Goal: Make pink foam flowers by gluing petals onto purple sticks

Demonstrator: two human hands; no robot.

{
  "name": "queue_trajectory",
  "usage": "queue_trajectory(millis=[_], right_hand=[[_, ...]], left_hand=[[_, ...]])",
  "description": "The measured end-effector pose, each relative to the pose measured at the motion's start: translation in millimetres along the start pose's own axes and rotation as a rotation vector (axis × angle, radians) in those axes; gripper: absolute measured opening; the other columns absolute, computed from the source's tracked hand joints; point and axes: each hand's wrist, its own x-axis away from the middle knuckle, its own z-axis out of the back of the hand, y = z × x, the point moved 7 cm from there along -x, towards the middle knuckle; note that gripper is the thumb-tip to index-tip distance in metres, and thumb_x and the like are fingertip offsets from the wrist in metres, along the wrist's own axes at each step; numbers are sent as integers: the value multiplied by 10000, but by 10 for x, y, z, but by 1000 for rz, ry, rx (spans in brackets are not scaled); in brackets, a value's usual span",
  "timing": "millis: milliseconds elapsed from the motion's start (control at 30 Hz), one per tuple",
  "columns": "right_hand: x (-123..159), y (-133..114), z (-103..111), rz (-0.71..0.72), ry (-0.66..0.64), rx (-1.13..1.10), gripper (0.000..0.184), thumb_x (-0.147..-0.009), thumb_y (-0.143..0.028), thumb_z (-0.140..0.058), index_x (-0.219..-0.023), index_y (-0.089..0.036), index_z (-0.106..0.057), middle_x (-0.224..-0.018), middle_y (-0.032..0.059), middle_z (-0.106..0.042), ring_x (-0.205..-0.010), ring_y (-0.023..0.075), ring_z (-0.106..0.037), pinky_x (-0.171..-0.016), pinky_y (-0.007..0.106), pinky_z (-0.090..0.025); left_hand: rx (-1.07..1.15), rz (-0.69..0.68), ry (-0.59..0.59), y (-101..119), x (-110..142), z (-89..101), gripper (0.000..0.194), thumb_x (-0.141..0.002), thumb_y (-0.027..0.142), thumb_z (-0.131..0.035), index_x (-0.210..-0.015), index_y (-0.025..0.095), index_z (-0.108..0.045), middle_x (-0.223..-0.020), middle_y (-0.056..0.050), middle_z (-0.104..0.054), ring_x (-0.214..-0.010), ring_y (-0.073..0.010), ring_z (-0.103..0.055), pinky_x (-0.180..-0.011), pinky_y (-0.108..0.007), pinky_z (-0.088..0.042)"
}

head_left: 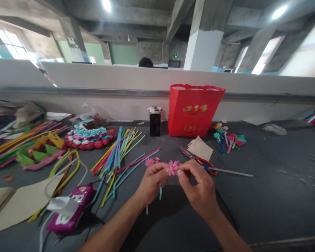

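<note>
A pink paper-like flower [173, 168] with many narrow petals is between my two hands. My left hand [153, 180] pinches its left side with thumb and fingertips. On its right side, the thumb and forefinger of my right hand [198, 187] close on the petal tips. More pink petals [150, 162] show just beyond my left fingers; whether they are held or lying on the table is unclear. A short green stem end [160, 193] hangs below my left hand. Scissors with red handles [212, 170] lie beyond my right hand, near brown paper squares [201, 148].
Coloured straw-like strips [122, 150] lie left of my hands, and a purple power strip [72, 210] sits nearer me. A red bag [195, 112] and a dark bottle [154, 122] stand at the back. Finished-looking flowers [229, 140] lie right of the bag. A notebook [23, 203] is front left.
</note>
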Motion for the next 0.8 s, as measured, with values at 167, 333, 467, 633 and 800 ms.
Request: queue_trajectory(millis=[167, 333, 467, 633, 800], right_hand=[[-13, 0, 1, -1, 3, 22, 142, -896, -156, -531, -762, -203, -536, -713, -14, -527, -649, 128, -495, -631, 262, -414], [1, 19, 15, -37, 24, -33, 131, -928, -204, -534, -815, -210, -600, -758, 3, -596, -694, 139, -558, -673, 268, -453], [41, 57, 54, -88, 63, -63, 131, -947, -237, -521, -880, -218, -632, -826, 29, -642, -785, 165, -600, -714, 290, -476], [55, 19, 12, -26, 47, -49, 92, -917, -211, -570, -961, -221, -651, -868, 32, -653, -784, 163, -609, -714, 293, -493], [45, -20, -33, 37, 46, -27, 102, -913, -174, -577, -964, -223, -650, -886, 30, -655, -802, 160, -618, -704, 278, -500]], left_hand=[[0, 10, 2, -1, -3, 2, 280, -692, 350, -803, -720, 116, -653, -477, 89, -332, -433, -29, -214, -459, -226, -130], [95, 33, -37, 2, -18, -13, 269, -715, 328, -785, -716, 118, -616, -489, 101, -280, -437, -27, -178, -443, -210, -118], [189, 53, -52, -5, -46, 19, 239, -754, 308, -746, -718, 135, -586, -489, 105, -249, -426, -31, -170, -427, -199, -122], [241, 51, -84, -16, -59, 30, 222, -774, 284, -728, -716, 138, -570, -490, 103, -247, -421, -30, -168, -419, -192, -131], [231, 72, -86, -40, -37, 3, 211, -764, 277, -739, -729, 131, -590, -499, 97, -271, -434, -32, -182, -431, -193, -135]])
